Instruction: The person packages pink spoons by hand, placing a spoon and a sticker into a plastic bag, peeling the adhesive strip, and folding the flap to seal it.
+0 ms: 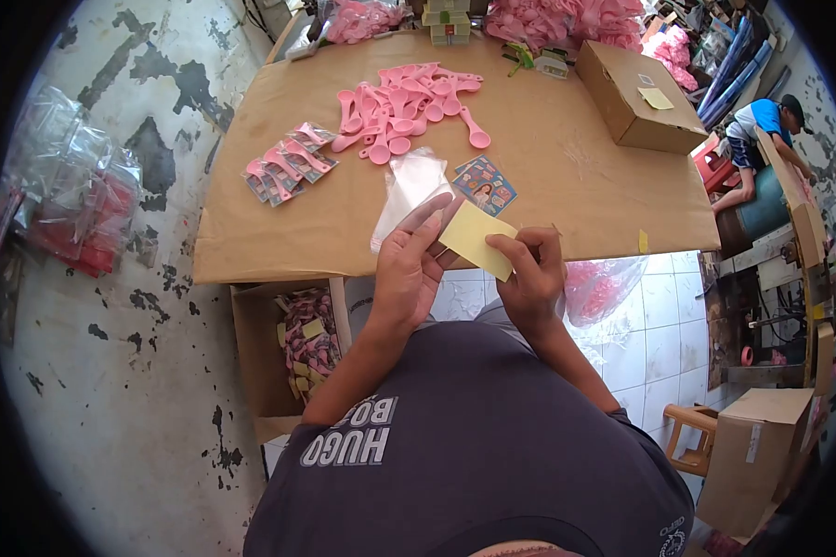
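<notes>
My right hand (pixel 531 269) pinches a yellow paper card (pixel 475 237) between thumb and fingers, above the table's front edge. Close against the card's left side, my left hand (pixel 412 269) is closed on what looks like a clear plastic bag (pixel 424 214). Just beyond it lies a stack of clear plastic bags (pixel 409 182). Blue printed cards (pixel 486 186) rest to the right of that stack. Farther back is a heap of pink plastic spoons (pixel 404 104). Several packed spoons in clear bags (pixel 289 163) lie on the left.
A cardboard box (pixel 636 97) sits on the table's right side. Below the table's left edge, an open carton (pixel 251 320) contains packed pieces. A clear bag of pink items (pixel 604 288) hangs near the front edge. Another person (pixel 762 130) works at far right.
</notes>
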The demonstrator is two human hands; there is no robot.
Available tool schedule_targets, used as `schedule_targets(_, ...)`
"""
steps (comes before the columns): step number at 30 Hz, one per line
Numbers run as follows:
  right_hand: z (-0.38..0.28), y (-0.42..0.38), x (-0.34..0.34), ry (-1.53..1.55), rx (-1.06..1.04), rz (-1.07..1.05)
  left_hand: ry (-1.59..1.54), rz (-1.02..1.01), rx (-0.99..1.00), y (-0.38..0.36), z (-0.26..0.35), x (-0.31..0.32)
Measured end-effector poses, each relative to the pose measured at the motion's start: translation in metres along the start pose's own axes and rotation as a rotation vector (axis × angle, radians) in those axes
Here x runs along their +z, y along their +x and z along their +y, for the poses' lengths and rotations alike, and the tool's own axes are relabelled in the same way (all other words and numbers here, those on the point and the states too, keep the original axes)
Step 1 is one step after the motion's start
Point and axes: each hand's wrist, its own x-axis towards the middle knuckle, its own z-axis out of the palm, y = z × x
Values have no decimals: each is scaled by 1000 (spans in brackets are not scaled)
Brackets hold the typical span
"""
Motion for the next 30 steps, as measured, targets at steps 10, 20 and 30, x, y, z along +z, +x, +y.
schedule_targets(10, 16, 20, 18, -59, 40, -10, -10, 4, -95, 23, -3, -2)
schedule_targets(20, 18, 31, 48, -21, 22, -109, 50, 15, -114, 32, -11, -22)
schedule_targets(30, 25, 32, 59, 24, -38, -168, 3, 49, -98, 41, -4, -23)
